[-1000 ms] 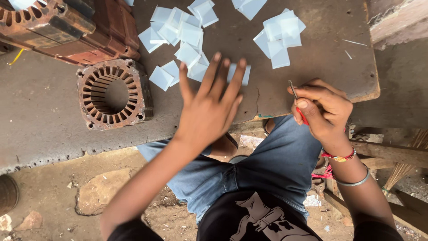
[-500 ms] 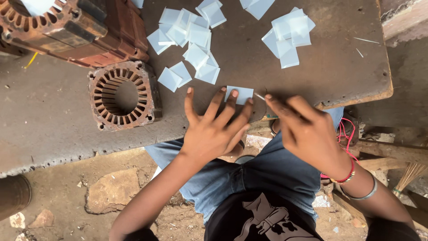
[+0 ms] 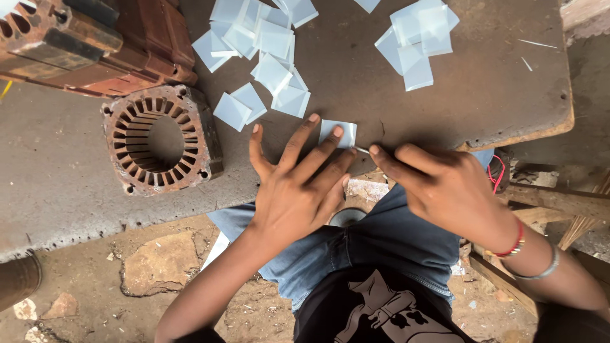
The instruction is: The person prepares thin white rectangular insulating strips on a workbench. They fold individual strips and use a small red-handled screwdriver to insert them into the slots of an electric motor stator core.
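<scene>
Nearest the camera, the left hand (image 3: pixel 298 194) lies flat with fingers spread, its fingertips (image 3: pixel 338 133) pressing a small pale square sheet (image 3: pixel 342 131) onto the desk (image 3: pixel 445 121); that grip clenches nothing, it only pins. Just to the right of it, the right hand (image 3: pixel 445 187) pinches a thin metal tool (image 3: pixel 361 150), whose tip shows between the forefinger and the sheet's lower right corner. The tool's far end is hidden under the hand, so I cannot tell what kind it is. To do this step well, I judge that the flat hand should bear down evenly so the sheet cannot slide near the desk's front edge, with the fingers kept clear of the tool's line, and that the tool should be drawn in one steady, shallow stroke. Beyond the pinning hand lies a scatter of like cut squares (image 3: pixel 267 57), and beyond the tool hand a smaller heap (image 3: pixel 416 41); both are well apart from the work. To the left of the pinning hand sits a rusty slotted stator core (image 3: pixel 159 140), with a larger motor body (image 3: pixel 95 41) farther back.
</scene>
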